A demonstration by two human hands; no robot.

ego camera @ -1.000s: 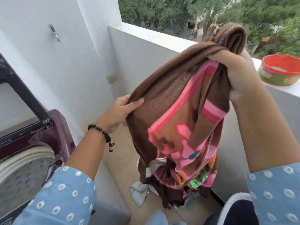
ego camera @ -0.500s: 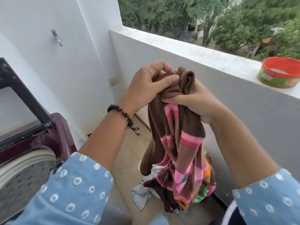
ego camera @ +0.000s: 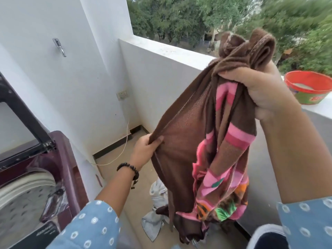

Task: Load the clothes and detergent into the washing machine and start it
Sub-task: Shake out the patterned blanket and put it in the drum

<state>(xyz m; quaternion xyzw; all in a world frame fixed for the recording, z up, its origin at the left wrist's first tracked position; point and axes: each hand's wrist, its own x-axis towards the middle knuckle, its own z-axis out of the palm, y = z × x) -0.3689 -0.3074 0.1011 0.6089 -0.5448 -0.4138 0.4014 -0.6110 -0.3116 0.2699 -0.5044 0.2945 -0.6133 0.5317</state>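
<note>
A brown towel (ego camera: 186, 133) with pink, orange and green patches hangs in mid-air over the balcony floor. My right hand (ego camera: 258, 90) grips its bunched top, high on the right. My left hand (ego camera: 146, 150) pinches the towel's left edge lower down. The maroon top-load washing machine (ego camera: 61, 159) stands at the lower left, its dark lid (ego camera: 19, 112) raised and the steel drum (ego camera: 21, 205) showing. An orange detergent tub (ego camera: 309, 87), open, sits on the parapet ledge at the right. More pale clothes (ego camera: 156, 209) lie on the floor under the towel.
A white parapet wall (ego camera: 161, 81) runs behind the towel with trees beyond. A white side wall carries a metal hook (ego camera: 60, 46) and a socket (ego camera: 122, 94). A thin cord (ego camera: 124, 146) trails across the tan floor. A dark basket rim (ego camera: 265, 234) shows bottom right.
Both hands were together at the towel's top half a second ago. Now my right hand has lifted the bunched end up and right, and my left hand has slid down to the left edge.
</note>
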